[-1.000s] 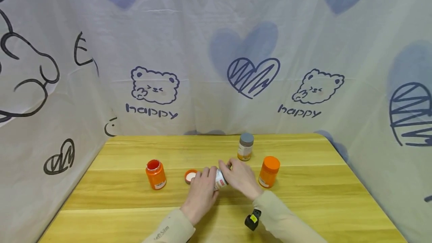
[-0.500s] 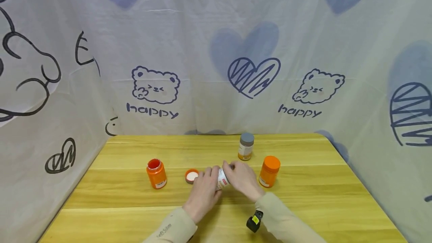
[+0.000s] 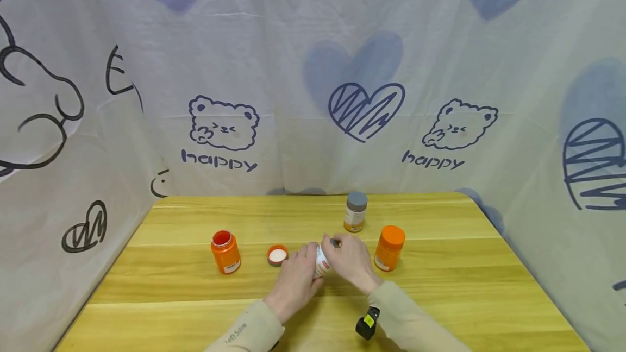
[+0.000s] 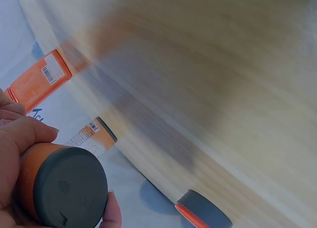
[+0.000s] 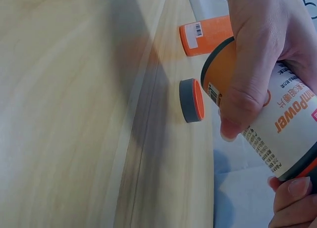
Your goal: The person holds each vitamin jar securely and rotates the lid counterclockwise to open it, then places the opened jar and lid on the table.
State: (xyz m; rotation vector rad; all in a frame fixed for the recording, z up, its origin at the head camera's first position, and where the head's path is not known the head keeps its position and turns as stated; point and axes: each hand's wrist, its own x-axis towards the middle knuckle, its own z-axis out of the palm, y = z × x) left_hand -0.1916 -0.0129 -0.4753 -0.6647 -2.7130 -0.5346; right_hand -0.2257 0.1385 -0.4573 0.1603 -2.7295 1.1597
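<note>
Bottle [image 3: 322, 263] tilts above a woodgrain table [image 3: 161, 292], with printed cloth [image 3: 293, 75] behind.

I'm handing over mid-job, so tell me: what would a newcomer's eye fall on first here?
Probably the lidless orange bottle, upright at the left, and the orange-capped bottle standing at the right. Between them, the white-labelled bottle is tilted, the left grip round its body, the right grip at its top end. Beside the left grip, an upturned lid shows its white inside.

Dim wrist views, soft shadows [image 5: 136, 44]
</note>
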